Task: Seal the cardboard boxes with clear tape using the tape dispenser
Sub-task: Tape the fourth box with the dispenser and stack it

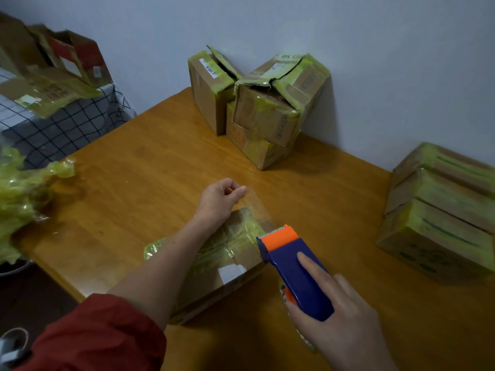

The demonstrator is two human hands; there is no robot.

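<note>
1. Red fabric sleeve (pixel 101 336) sits closest, lower left; its bare forearm reaches across the box.
2. Far left, a crumpled heap of yellow-green used tape (pixel 18 202) lies at the edge of the orange-brown wooden surface (pixel 134 178).
3. Just past the box's far edge, the left hand (pixel 219 199) has thumb and forefinger pinched on the free end of a strip of clear tape (pixel 258 210).
4. Under that strip, the flat brown cardboard box (pixel 241 258), patched with yellowish tape, rests on the surface.
5. The right hand (pixel 340 317) is clamped round the blue and orange plastic tape dispenser (pixel 289 263), index finger straight along its top, cutter at the box's right edge.
6. More taped cardboard boxes stand by the wall (pixel 257 111), and others are stacked far right (pixel 439 226).
7. The strip looks drawn out but not yet pressed down. The next move calls for lowering it onto the seam, smoothing it, then tearing it at the cutter.
</note>
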